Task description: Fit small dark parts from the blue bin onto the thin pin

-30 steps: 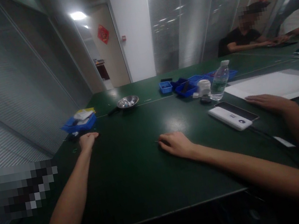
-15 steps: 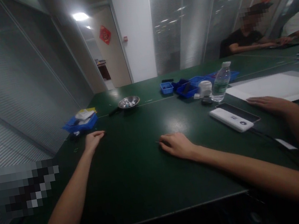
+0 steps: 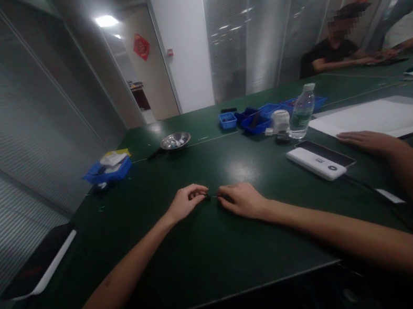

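My left hand [image 3: 187,201] and my right hand [image 3: 240,200] meet on the dark green table [image 3: 194,263]. Both have their fingers pinched together, fingertips almost touching. Between them lies a thin dark pin-like thing [image 3: 212,196], too small to name. The right hand rests on the table with this thin piece sticking out to the left. The left fingertips pinch at its tip.
A blue tray [image 3: 107,169] with white items and a metal bowl [image 3: 175,140] stand at the back left. Small blue bins [image 3: 253,117], a water bottle [image 3: 301,112], a white jar and a white device [image 3: 319,159] stand at right. Another person's hand [image 3: 366,139] lies flat beside the device. A phone [image 3: 37,263] lies at left.
My left hand has drawn back from near the blue tray to the middle and now pinches beside my right hand. The right hand has stayed put.
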Motion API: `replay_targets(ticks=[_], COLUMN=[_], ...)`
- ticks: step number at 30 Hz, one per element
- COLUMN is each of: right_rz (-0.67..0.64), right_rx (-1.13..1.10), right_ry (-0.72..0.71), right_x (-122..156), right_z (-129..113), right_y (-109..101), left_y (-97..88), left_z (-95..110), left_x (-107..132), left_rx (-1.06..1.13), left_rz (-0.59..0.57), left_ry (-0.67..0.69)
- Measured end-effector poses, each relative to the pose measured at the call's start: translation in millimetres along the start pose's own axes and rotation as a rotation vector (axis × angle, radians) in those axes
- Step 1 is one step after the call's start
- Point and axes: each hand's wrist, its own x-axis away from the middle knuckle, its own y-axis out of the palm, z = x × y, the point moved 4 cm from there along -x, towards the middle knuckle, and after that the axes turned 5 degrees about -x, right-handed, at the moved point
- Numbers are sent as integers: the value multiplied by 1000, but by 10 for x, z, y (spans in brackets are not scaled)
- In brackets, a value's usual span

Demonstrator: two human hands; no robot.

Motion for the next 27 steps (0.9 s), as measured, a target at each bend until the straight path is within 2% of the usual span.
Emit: replay_targets(ticks=[19, 27], right_rz=[6, 27], right_rx=[-15, -14], right_ry=[-52, -85], right_x=[14, 15], right_z=[-10, 11], right_y=[0, 35], left_y=[15, 32], left_z=[158, 211], left_x=[87, 102], left_rx=[64, 25], left_rz=[-71, -103], left_ry=[109, 89])
